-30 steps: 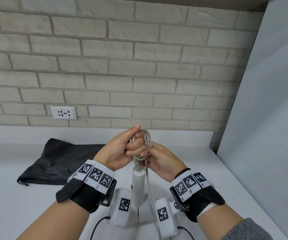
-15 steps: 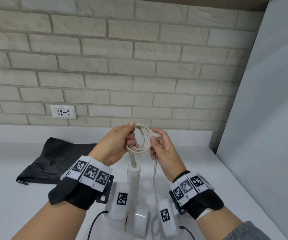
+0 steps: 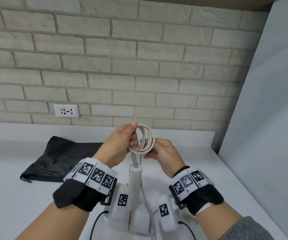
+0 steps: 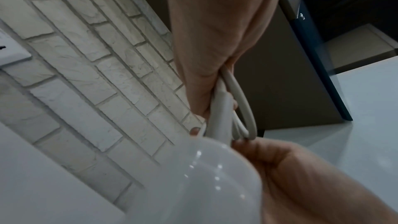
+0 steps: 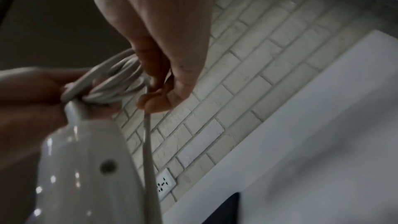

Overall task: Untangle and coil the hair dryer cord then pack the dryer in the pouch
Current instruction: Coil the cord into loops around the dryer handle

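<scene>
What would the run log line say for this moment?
step: coiling cord | left hand: holds coil | right hand: feeds cord | dryer: hangs below | pouch: on counter, unused

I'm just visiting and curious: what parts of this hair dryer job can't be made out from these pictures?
- Hair dryer head: head view, hidden behind the wrist cameras.
- Cord plug end: head view, the loose strand runs off the bottom edge.
- Pouch opening: head view, near corner covered by the left hand and its wristband.
- Right hand grip: right wrist view, dark and blurred.
</scene>
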`<state>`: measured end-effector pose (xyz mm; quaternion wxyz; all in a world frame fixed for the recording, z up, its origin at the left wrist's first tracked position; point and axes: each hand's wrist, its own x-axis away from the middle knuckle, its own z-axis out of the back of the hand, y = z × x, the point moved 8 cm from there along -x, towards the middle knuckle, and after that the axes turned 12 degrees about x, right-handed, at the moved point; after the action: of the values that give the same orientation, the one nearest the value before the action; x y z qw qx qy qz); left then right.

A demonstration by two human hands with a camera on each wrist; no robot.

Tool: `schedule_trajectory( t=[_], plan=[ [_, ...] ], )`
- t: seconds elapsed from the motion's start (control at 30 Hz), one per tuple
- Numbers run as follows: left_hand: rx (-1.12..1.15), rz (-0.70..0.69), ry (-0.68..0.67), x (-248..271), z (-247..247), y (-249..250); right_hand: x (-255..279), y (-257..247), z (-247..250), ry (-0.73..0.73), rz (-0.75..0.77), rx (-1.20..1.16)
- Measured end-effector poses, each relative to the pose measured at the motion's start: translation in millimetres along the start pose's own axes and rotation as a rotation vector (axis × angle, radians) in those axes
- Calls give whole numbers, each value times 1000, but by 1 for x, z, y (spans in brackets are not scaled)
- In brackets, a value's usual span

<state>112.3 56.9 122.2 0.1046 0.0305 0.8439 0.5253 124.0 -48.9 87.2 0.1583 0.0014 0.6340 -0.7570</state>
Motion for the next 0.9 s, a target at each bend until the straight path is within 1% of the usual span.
schedule_trajectory(
  t=[0.07, 0.1, 0.23, 0.33, 0.43, 0.53, 0.63, 0.73, 0.77, 0.83, 0.9],
  plan=[
    [-14, -14, 8, 0, 1, 1, 4, -4, -2, -85, -60, -214],
    [-11, -16, 5, 0, 2, 1, 5, -5, -1, -113, -71, -239],
    [41, -7, -16, -2, 0, -2, 8, 3, -2, -184, -83, -71],
    [126, -20, -32, -3, -4, -3, 12, 3, -12, -228, -75, -174],
    [105, -13, -101, 0, -12, -5, 11, -1, -19, -209, -54, -170],
    [68, -24, -204, 4, -21, -6, 7, -3, -22, -173, -64, -119],
    [15, -81, -230, 5, -22, -4, 7, -6, -22, -149, -89, -95],
    [-40, -99, -270, 8, -26, -2, 7, -10, -18, -134, -74, -28],
    [-48, -103, -259, 7, -25, -1, 7, -9, -17, -133, -73, 11],
    [-32, -139, -170, 3, -17, 2, 9, -4, -16, -135, -89, 103],
    [84, -186, -67, -2, -3, 3, 15, 3, -17, -153, -79, 238]
  ],
)
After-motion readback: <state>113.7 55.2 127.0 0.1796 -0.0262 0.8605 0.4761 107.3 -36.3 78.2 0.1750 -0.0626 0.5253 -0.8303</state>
